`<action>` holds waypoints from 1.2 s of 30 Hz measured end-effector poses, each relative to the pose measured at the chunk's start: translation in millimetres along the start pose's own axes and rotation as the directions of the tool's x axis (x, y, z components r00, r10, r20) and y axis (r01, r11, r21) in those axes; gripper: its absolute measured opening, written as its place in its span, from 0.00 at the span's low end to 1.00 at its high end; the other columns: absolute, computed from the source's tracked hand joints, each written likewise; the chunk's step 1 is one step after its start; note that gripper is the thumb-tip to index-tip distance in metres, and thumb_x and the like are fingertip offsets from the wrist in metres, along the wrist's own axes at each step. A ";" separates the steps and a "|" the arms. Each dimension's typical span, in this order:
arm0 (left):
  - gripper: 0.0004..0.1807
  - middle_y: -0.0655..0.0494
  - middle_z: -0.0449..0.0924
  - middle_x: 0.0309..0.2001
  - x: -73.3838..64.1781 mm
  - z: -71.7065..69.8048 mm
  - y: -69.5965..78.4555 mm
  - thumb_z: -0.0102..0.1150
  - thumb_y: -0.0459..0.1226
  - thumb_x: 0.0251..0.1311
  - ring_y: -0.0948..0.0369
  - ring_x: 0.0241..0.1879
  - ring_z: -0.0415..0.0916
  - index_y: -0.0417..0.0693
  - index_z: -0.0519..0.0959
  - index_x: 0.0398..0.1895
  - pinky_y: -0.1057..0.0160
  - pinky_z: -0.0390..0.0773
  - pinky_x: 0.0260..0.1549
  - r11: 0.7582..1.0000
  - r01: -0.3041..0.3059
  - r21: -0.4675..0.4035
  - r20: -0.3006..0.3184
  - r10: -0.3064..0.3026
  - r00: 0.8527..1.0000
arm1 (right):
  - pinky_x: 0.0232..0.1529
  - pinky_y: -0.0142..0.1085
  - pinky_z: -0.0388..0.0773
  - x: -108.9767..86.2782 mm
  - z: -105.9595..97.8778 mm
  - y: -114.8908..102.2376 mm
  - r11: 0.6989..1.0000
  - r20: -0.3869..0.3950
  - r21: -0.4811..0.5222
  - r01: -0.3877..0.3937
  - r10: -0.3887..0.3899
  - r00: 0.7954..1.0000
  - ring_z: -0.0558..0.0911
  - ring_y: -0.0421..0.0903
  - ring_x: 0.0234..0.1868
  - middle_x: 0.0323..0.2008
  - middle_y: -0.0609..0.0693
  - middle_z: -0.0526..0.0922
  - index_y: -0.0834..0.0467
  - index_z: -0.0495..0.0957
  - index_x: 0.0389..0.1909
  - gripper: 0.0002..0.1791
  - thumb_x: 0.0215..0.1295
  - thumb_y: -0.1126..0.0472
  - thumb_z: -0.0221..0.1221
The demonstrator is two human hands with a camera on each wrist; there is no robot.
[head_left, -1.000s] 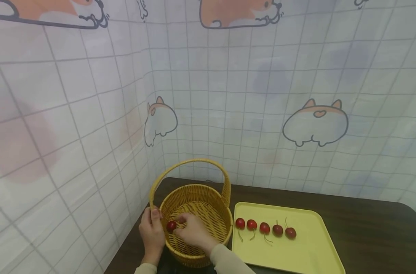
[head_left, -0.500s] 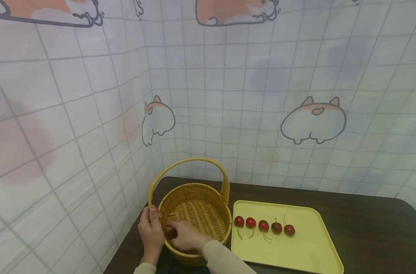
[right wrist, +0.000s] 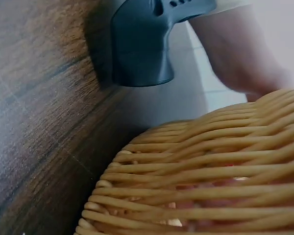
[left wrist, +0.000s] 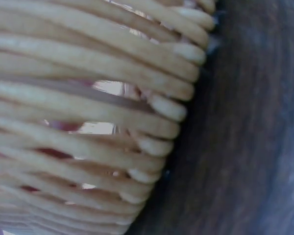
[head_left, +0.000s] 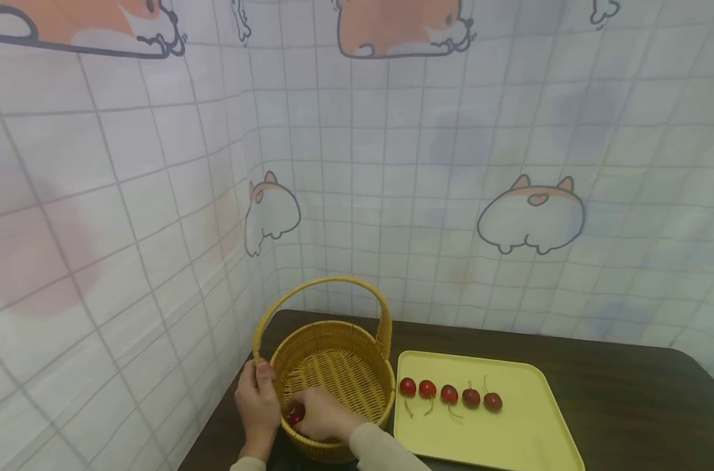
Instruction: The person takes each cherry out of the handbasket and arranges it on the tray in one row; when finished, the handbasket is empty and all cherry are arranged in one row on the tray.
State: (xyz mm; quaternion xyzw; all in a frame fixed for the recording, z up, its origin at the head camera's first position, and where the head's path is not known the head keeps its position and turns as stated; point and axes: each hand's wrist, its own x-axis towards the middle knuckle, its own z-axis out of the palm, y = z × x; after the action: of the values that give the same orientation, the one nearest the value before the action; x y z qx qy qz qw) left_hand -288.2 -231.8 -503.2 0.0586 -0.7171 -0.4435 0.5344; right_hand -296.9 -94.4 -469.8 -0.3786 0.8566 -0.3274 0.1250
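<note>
A yellow-brown wicker basket [head_left: 333,327] with a tall arched handle stands on the dark table. My left hand [head_left: 258,402] grips it where the handle's left foot meets the rim. Inside the basket, low near its left wall, my right hand [head_left: 322,413] holds a dark red cherry [head_left: 294,413] at its fingertips; part of the fruit is hidden by the fingers. Close up in the left wrist view is the basket's woven wall [left wrist: 88,103]. In the right wrist view the weave [right wrist: 201,181] partly screens reddish shapes behind it.
Right of the basket lies a yellow tray [head_left: 486,438] with several stemmed cherries [head_left: 449,394] in a row. The dark wooden table [head_left: 622,392] meets a grid-patterned curtain [head_left: 427,196] behind and at left. A dark grey device [right wrist: 142,44] shows in the right wrist view.
My right hand has gone lower into the basket with the cherry, toward its near left side. The left hand keeps its hold, and the row on the tray is the same.
</note>
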 end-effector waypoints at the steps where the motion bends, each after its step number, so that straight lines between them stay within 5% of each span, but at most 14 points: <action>1: 0.15 0.57 0.71 0.21 -0.7 -0.3 -0.2 0.48 0.36 0.73 0.66 0.21 0.64 0.41 0.72 0.25 0.68 0.64 0.26 1.000 0.005 0.008 -0.001 -0.005 1.000 | 0.33 0.28 0.75 -2.1 -0.8 -0.4 1.000 -0.006 -0.007 -0.007 0.007 1.000 0.77 0.32 0.30 0.31 0.44 0.83 0.58 0.84 0.42 0.12 0.57 0.69 0.66; 11: 0.15 0.58 0.71 0.21 -4.0 -1.3 -1.8 0.49 0.35 0.72 0.67 0.22 0.64 0.42 0.73 0.24 0.67 0.63 0.27 1.000 -0.010 0.012 -0.018 0.011 1.000 | 0.39 0.28 0.74 -33.0 -17.8 0.1 0.997 -0.139 -0.080 0.020 -0.031 0.990 0.78 0.34 0.40 0.38 0.41 0.83 0.56 0.86 0.43 0.13 0.54 0.63 0.66; 18: 0.16 0.55 0.72 0.22 -1.3 -4.5 -1.4 0.48 0.36 0.73 0.67 0.24 0.65 0.40 0.72 0.24 0.66 0.65 0.29 1.000 -0.018 0.015 -0.035 0.019 0.999 | 0.38 0.30 0.72 -55.0 -27.2 1.8 0.991 -0.203 0.136 0.012 0.016 0.979 0.74 0.36 0.37 0.41 0.44 0.75 0.56 0.84 0.46 0.16 0.53 0.65 0.67; 25: 0.16 0.58 0.71 0.22 -1.1 -3.7 -1.2 0.46 0.37 0.74 0.69 0.21 0.64 0.42 0.73 0.24 0.67 0.63 0.26 1.000 -0.003 0.027 -0.021 0.003 1.000 | 0.38 0.28 0.78 -74.9 -32.6 1.1 0.915 -0.289 0.398 0.066 0.056 0.956 0.80 0.37 0.37 0.43 0.47 0.72 0.53 0.81 0.44 0.12 0.59 0.64 0.66; 36: 0.15 0.59 0.72 0.22 -3.0 3.3 0.9 0.47 0.35 0.73 0.70 0.22 0.65 0.42 0.74 0.25 0.68 0.65 0.27 1.000 -0.003 0.004 -0.016 0.004 1.000 | 0.39 0.29 0.78 -107.5 -53.0 18.7 0.910 -0.417 0.403 0.102 0.083 0.905 0.80 0.43 0.40 0.47 0.52 0.75 0.56 0.79 0.51 0.17 0.60 0.67 0.65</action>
State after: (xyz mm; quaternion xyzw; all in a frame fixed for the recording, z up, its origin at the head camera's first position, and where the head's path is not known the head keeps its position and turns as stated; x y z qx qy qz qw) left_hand -289.2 -227.7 -504.8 0.0620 -0.7138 -0.4407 0.5408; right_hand -258.7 18.3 -445.8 -0.2672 0.7718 -0.5769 0.0115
